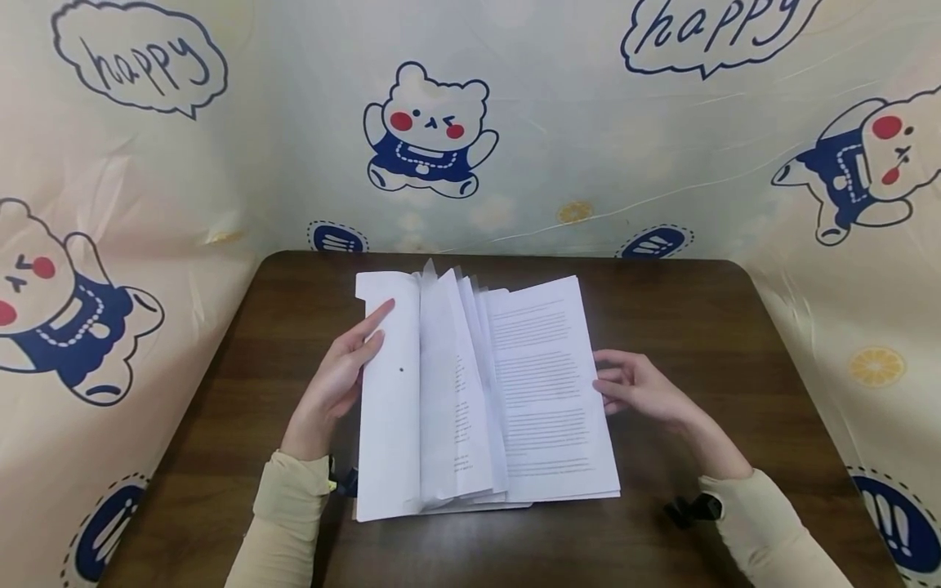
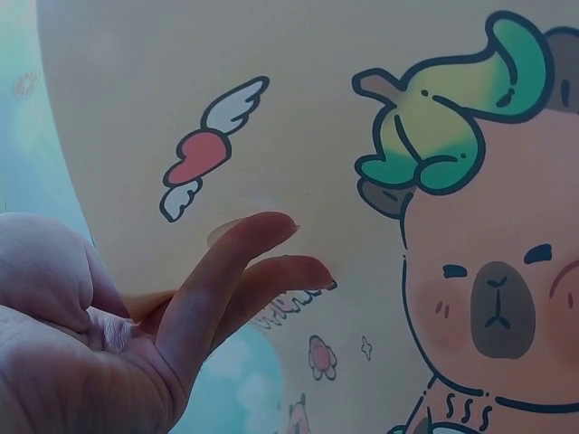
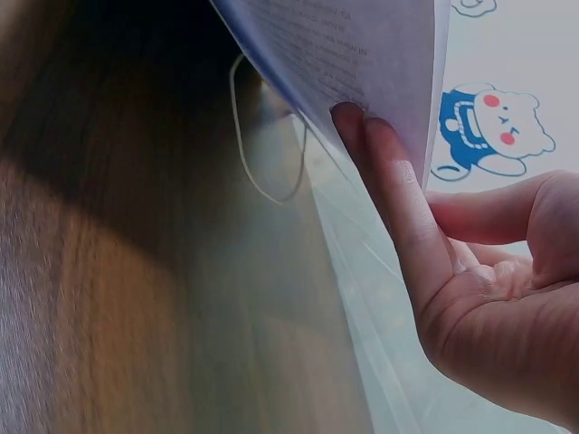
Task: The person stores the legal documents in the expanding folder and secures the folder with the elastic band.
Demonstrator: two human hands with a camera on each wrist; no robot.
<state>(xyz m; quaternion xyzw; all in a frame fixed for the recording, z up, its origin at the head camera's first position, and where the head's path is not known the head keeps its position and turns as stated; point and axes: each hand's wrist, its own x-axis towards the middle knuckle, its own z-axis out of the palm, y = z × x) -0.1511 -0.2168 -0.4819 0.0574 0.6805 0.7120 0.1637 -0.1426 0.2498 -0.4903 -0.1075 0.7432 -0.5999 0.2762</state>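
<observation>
- Fingers [image 3: 407, 199] of the right hand [image 1: 643, 388] pinched the edge of the printed sheets [image 1: 544, 384].
- The left hand [image 1: 334, 376] was clamped on the white left flap [image 1: 390, 425].
- The opened booklet [image 1: 444, 408] spread between both hands, over the wooden surface [image 1: 676, 306].
- Behind hung a bear-patterned backdrop [image 1: 559, 139].

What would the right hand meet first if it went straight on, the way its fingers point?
The printed page: the right hand pinches its edge. Past that, the fanned sheets probably come next, though depth is hard to judge.
</observation>
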